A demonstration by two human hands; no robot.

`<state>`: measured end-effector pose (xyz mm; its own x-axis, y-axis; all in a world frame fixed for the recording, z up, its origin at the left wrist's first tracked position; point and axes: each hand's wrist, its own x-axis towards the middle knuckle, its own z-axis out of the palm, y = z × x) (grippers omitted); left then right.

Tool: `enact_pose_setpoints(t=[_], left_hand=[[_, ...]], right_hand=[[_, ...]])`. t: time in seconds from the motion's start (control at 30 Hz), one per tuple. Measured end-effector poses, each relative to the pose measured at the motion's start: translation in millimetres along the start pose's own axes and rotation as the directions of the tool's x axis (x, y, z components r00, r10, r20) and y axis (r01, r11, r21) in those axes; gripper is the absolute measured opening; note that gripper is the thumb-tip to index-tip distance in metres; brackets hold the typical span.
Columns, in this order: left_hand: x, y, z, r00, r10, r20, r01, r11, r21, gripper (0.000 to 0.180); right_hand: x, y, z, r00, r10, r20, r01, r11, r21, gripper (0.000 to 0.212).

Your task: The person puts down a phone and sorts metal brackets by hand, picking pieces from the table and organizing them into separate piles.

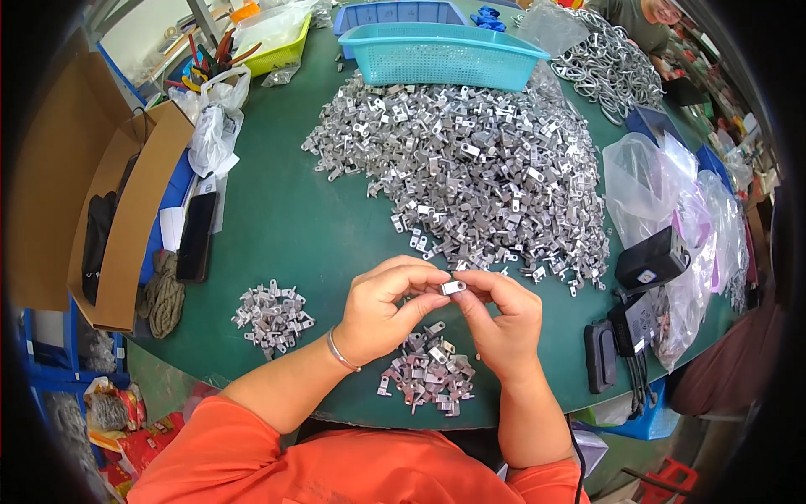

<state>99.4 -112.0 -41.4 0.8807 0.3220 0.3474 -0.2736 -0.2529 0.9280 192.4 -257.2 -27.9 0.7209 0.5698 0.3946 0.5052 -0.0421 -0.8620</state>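
Between both hands, over the near middle of the table, is a small silver metal bracket [452, 287] with a hole in it. My left hand [390, 304] pinches its left side with thumb and forefinger. The thumb and fingers of my right hand [502, 319] close on its other side. Just below the hands lies a small pile of like brackets [426, 374]. Another small pile of brackets [273, 317] sits left of my left forearm. Beyond the hands spreads a large heap of the same brackets [478, 172].
A turquoise basket [445, 55] stands behind the large heap, near metal rings [613, 67]. On the left are a cardboard box [143, 227] and a phone [198, 238]. Plastic bags [646, 189] and black devices [653, 259] lie at right. Far right, another person [634, 21] sits.
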Motion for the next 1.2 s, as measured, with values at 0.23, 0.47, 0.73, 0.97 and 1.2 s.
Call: enact_pose_setpoints(t=[0.23, 0.47, 0.73, 0.97, 1.2], left_hand=[[2, -1, 0, 0.999, 0.044, -0.024, -0.043, 0.999, 0.03, 0.022], [6, 8, -6, 0.985, 0.117, 0.125, -0.14, 0.972, 0.192, 0.02], [4, 21, -29, 0.943, 0.025, 0.332, -0.169, 0.894, 0.415, 0.014], [52, -14, -28, 0.997, 0.003, 0.076, -0.053, 0.741, 0.669, 0.005], [50, -32, -21, 0.989, -0.047, 0.14, -0.067, 0.705, 0.706, 0.008]], right_hand=[[-1, -1, -5, 0.945, 0.283, 0.162, -0.326, 0.83, 0.452, 0.013], [1, 3, -9, 0.992, 0.011, 0.127, -0.035, 0.982, 0.183, 0.014], [-7, 0, -11, 0.878, -0.068, 0.474, 0.108, 0.993, -0.056, 0.006], [1, -6, -17, 0.771, 0.012, 0.636, 0.006, 1.0, -0.026, 0.01], [-11, 14, -1, 0.861, -0.035, 0.508, 0.09, 0.992, -0.084, 0.013]])
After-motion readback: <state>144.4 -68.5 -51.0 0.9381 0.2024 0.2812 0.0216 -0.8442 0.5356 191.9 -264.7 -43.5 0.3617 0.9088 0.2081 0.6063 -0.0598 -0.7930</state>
